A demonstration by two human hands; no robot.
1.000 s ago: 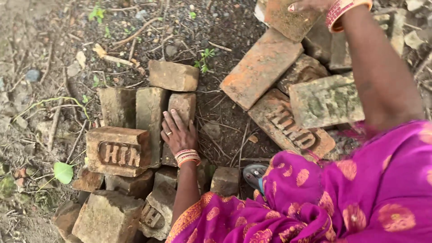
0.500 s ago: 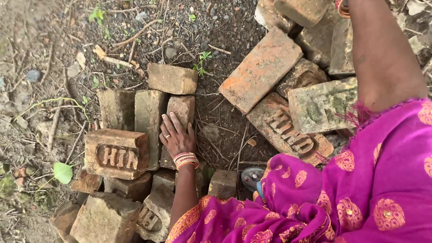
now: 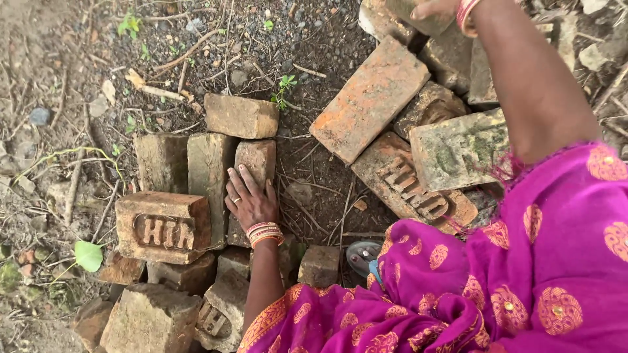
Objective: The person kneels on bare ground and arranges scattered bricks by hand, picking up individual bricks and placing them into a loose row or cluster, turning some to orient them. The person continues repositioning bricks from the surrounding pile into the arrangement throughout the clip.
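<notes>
Down on the dirt ground (image 3: pixel 59 78), the left hand (image 3: pixel 252 202) lies flat on a grey brick (image 3: pixel 256 160). Its fingers are spread wide and hold nothing; they only press on the top. That brick stands at the end of a short row, just beside two more upright bricks (image 3: pixel 208 167). A brick with raised letters (image 3: pixel 163 225) sits in front of the row, touching it.

The right hand (image 3: pixel 435 8) is far up at the top edge, on the brick pile (image 3: pixel 369 98). Its fingers rest on a dark brick (image 3: pixel 422 21) there. Most of the hand is cut off, so I cannot tell if it has a firm hold yet.

It looks like the picking-up step: one hand steadies the row while the other reaches for a brick. I think the next move needs a tight grip all the way around the dark brick, because it looks heavy and rough. It should come straight up, so the big orange brick and the mossy brick (image 3: pixel 461 147) below it do not slide. The left hand must get out of the way before anything is put down near it.
</notes>
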